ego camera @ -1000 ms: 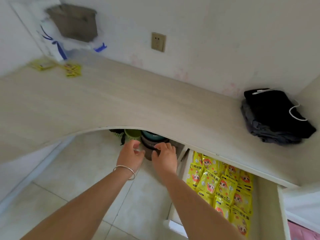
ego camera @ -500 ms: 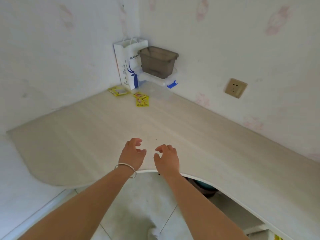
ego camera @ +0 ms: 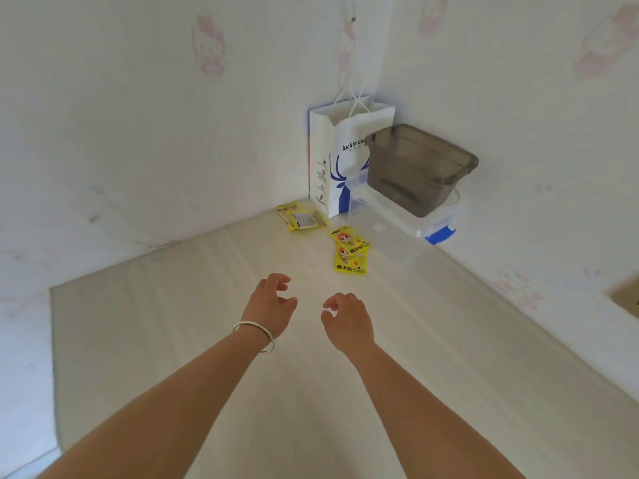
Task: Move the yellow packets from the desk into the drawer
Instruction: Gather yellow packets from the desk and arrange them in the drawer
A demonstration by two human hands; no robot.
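- The desk (ego camera: pixel 179 340) fills the lower view, pale wood, running into the wall corner.
- The left hand (ego camera: pixel 268 307), a bangle (ego camera: pixel 254 335) on its wrist, hovers above the desk with fingers loosely curled, holding nothing.
- Two yellow packets (ego camera: pixel 302 217) lie overlapping by the far wall; their print is too blurred to read.
- The right hand (ego camera: pixel 347 321) hovers beside the left, equally loose and empty.
- Two more yellow packets (ego camera: pixel 350 250) lie near the paper bag (ego camera: pixel 340 160), which stands beside a grey box (ego camera: pixel 416 167).
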